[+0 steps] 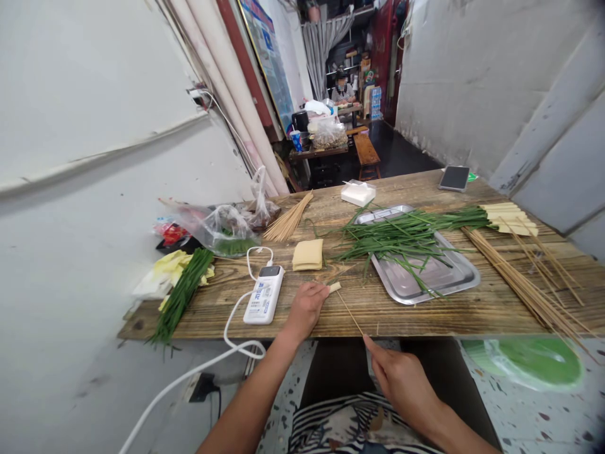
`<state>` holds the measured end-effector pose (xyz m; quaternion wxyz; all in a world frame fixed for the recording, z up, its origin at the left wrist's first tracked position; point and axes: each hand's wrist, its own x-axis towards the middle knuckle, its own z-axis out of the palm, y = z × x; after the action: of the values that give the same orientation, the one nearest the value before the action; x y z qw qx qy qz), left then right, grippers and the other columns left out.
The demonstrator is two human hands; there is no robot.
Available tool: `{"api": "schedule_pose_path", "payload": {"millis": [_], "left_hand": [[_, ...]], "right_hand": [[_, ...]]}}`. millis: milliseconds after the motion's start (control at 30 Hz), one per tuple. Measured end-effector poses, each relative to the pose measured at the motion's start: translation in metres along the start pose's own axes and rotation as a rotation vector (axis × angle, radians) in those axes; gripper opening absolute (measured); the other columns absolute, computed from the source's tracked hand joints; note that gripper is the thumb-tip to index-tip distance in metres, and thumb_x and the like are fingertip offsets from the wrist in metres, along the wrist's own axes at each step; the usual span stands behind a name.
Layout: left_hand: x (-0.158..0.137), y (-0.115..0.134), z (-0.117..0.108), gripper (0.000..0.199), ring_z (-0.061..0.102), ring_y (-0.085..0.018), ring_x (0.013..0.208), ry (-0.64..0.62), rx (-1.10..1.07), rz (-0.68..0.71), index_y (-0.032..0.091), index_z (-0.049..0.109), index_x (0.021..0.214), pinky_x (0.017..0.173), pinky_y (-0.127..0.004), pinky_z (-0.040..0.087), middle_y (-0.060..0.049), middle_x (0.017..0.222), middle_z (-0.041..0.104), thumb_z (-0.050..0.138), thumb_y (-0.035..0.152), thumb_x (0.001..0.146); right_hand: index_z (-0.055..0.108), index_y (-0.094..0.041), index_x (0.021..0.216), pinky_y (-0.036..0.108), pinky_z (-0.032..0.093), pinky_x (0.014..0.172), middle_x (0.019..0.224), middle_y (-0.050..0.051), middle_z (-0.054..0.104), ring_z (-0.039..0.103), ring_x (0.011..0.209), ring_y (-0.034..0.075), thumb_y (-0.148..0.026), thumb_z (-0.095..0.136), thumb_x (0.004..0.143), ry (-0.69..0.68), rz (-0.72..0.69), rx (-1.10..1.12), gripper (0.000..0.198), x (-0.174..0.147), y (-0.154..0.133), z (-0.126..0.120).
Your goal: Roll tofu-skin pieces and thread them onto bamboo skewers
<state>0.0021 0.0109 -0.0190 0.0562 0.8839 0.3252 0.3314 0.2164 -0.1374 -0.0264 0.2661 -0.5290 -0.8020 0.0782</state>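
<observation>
My left hand is closed around a small pale yellow tofu-skin roll on the wooden table; most of the roll is hidden by the fingers. A thin bamboo skewer runs from that roll to my right hand, which pinches its near end at the table's front edge. Whether the tip has entered the roll I cannot make out. Just beyond my left hand sits a stack of square tofu-skin sheets. Green chives lie across a metal tray to the right.
Left of my hands are a white power bank with a cable, a chive bundle and plastic bags. Loose skewers lie behind. At right are skewered rolls and a phone. A person sits far back.
</observation>
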Motion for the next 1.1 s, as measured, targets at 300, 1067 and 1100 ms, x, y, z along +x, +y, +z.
{"api": "schedule_pose_path", "payload": {"millis": [300,1067,1100], "left_hand": [[-0.001,-0.001,0.0,0.029,0.059,-0.018,0.087,-0.028,-0.006,-0.011,0.02,0.064,0.111,0.082,-0.036,0.048,-0.006,0.101,0.071,0.041,0.017,0.095],[0.002,0.004,-0.002,0.027,0.059,-0.018,0.088,-0.024,0.028,-0.009,0.018,0.065,0.108,0.08,-0.034,0.05,-0.007,0.099,0.07,0.042,0.017,0.095],[0.002,0.003,-0.002,0.026,0.059,-0.018,0.089,-0.029,0.03,-0.009,0.018,0.065,0.109,0.081,-0.034,0.049,-0.007,0.099,0.07,0.042,0.017,0.095]], "right_hand": [[0.061,-0.005,0.12,0.019,0.046,0.053,0.069,0.008,0.072,0.065,0.054,0.013,-0.007,0.04,0.085,-0.069,0.019,-0.055,0.041,0.008,-0.002,0.001],[0.057,-0.008,0.125,0.024,0.045,0.056,0.071,0.014,0.071,0.068,0.064,0.02,-0.01,0.045,0.086,-0.366,0.122,-0.312,0.041,0.085,-0.018,-0.005],[0.056,-0.007,0.126,0.025,0.045,0.057,0.072,0.015,0.071,0.068,0.065,0.02,-0.009,0.045,0.085,-0.375,0.121,-0.311,0.042,0.087,-0.019,-0.005]]}}
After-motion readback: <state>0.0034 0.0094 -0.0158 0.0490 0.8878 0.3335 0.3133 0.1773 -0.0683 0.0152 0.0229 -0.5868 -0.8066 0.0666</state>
